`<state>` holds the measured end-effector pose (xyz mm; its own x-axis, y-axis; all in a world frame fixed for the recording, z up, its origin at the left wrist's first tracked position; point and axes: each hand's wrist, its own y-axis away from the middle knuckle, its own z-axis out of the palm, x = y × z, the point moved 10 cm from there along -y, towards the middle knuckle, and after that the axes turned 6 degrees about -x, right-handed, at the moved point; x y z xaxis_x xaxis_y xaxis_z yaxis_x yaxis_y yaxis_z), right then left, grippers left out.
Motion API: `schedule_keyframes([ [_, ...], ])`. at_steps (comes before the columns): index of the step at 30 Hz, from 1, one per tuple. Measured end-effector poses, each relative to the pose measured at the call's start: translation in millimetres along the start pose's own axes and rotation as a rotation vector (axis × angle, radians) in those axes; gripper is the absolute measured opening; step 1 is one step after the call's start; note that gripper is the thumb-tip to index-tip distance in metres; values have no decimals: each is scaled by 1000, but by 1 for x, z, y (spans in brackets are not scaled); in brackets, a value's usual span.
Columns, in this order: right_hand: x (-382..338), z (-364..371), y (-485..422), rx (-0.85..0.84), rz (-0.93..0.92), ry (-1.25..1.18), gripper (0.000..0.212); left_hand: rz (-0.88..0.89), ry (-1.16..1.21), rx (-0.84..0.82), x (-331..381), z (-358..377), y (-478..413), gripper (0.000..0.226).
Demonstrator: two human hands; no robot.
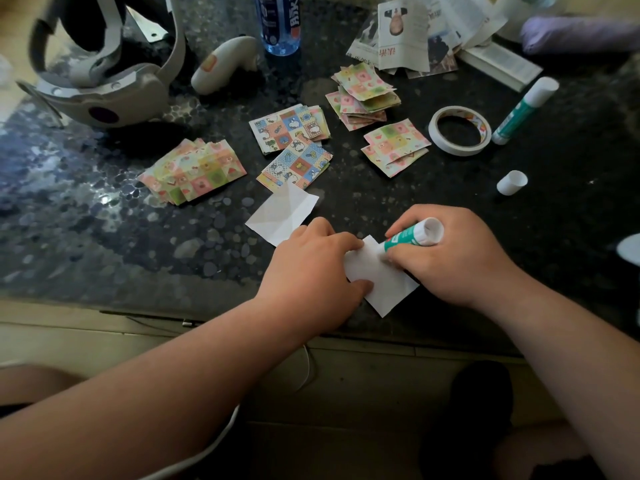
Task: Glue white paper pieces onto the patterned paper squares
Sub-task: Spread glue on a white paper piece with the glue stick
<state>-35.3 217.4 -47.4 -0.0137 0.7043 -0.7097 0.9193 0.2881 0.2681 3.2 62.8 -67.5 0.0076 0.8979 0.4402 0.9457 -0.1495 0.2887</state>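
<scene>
Left hand (311, 268) presses white paper piece (381, 285) flat, gripping nothing, so sheet won't slide under stroke; right hand (460, 265) fist-wrapped round uncapped glue stick (410, 236), tip down on paper just beside left hand; patterned squares (298, 164) wait beyond left knuckles, cap (512, 182) beyond right

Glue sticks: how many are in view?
2. One glue stick is gripped in the right hand, tip on the white paper; the other lies capped beside the tape roll. More could hide under papers.
</scene>
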Motion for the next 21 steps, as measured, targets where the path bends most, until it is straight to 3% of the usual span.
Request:
schedule_keyframes([
  [11, -1, -1, 4, 8, -57, -9, 16, 58, -43, 46, 8, -4, 3, 61],
  [21, -3, -3, 8, -55, -19, 73, 11, 95, -117, 46, 10, -4, 3, 50],
])
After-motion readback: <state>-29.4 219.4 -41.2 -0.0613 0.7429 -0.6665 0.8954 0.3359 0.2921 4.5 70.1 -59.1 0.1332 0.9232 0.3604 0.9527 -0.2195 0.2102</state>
